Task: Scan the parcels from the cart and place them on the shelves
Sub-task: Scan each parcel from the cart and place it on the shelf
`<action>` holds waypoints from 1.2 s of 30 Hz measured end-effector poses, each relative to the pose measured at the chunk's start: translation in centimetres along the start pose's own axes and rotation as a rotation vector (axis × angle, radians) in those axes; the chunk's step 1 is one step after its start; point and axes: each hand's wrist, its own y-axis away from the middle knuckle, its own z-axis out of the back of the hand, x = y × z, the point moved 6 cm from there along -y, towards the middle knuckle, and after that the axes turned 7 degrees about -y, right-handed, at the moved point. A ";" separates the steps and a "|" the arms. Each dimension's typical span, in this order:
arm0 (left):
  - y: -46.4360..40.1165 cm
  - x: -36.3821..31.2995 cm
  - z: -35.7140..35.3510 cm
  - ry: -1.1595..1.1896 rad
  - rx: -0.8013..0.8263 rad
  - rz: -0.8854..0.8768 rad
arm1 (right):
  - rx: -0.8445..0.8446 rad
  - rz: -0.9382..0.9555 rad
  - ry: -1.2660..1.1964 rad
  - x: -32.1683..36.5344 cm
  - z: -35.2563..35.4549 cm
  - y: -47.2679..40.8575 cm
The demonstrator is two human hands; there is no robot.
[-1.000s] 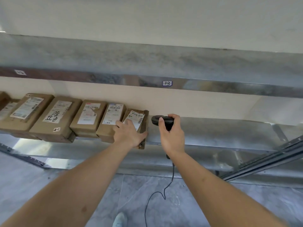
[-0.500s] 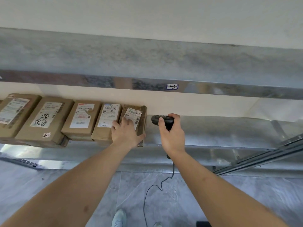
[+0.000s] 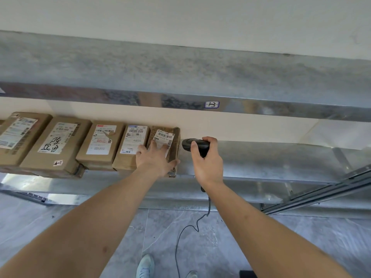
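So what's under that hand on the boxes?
The left hand lies on the rightmost parcel. Its barcode label shows above the fingers; the lower label part is covered.

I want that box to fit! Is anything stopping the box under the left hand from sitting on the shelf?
Nothing visible. The rightmost parcel already lies on the shelf, under the left hand; bare metal beside it.

A grey tiled floor (image 3: 200, 233) is filling the frame's lower part, a pale shoe (image 3: 145, 265) is standing at bottom centre, and a cream wall (image 3: 200, 17) is spanning the top.
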 end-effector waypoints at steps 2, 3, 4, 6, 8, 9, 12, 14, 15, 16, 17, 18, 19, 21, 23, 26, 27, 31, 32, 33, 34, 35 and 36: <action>0.2 0.1 0.7 0.025 -0.005 -0.012 | 0.004 0.009 -0.006 0.3 0.3 0.2; 0.4 0.0 1.2 0.044 -0.029 -0.024 | 0.006 0.013 -0.010 0.4 0.5 0.3; 0.7 -0.1 1.7 0.063 -0.064 -0.040 | 0.009 0.016 -0.013 0.6 0.6 0.5; 1.4 -0.3 2.9 0.084 -0.137 -0.072 | 0.016 0.021 -0.014 1.0 0.9 0.7; 2.3 -0.3 4.0 0.087 -0.183 -0.091 | 0.024 0.031 -0.018 1.6 1.2 1.1; 2.8 -0.3 4.6 0.089 -0.201 -0.102 | 0.025 0.038 -0.019 1.9 1.3 1.4; 4.2 -0.1 5.9 0.087 -0.245 -0.148 | 0.030 0.067 -0.024 3.1 1.8 2.3; 5.2 0.1 6.5 0.087 -0.258 -0.170 | 0.027 0.084 -0.035 3.7 2.1 3.0; 5.7 0.2 6.7 0.088 -0.264 -0.179 | 0.022 0.086 -0.040 3.9 2.3 3.5; 6.2 0.2 6.8 0.088 -0.271 -0.192 | 0.015 0.088 -0.044 4.2 2.6 4.0; 6.6 0.2 7.0 0.083 -0.278 -0.208 | 0.003 0.089 -0.046 4.4 2.8 4.5; 7.0 0.2 7.3 0.074 -0.286 -0.226 | -0.011 0.093 -0.050 4.7 3.1 5.0; 7.4 0.2 7.6 0.063 -0.297 -0.245 | -0.027 0.097 -0.055 5.0 3.4 5.6; 8.2 0.1 8.2 0.046 -0.317 -0.288 | -0.065 0.109 -0.067 5.8 4.0 6.8; 9.0 -0.1 8.8 0.026 -0.335 -0.347 | -0.113 0.114 -0.072 6.4 4.6 8.1; 10.0 -0.6 9.2 -0.012 -0.371 -0.458 | -0.214 0.116 -0.095 7.2 5.5 10.9; 10.4 -0.8 9.3 -0.017 -0.377 -0.492 | -0.251 0.114 -0.101 7.4 5.8 12.0; 13.8 -2.1 9.3 -0.055 -0.398 -0.651 | -0.393 0.094 -0.081 7.2 7.0 17.1; 14.9 -2.6 9.1 -0.077 -0.405 -0.695 | -0.427 0.087 -0.070 7.0 7.4 18.5; 16.1 -3.0 8.8 -0.099 -0.407 -0.738 | -0.463 0.080 -0.055 6.8 7.9 19.9; 17.3 -3.5 8.5 -0.116 -0.409 -0.778 | -0.499 0.073 -0.040 6.6 8.4 21.4; 18.4 -4.0 8.2 -0.129 -0.410 -0.814 | -0.533 0.067 -0.030 6.5 9.0 22.8; 19.5 -4.6 7.8 -0.138 -0.413 -0.849 | -0.566 0.060 -0.025 6.3 9.6 24.2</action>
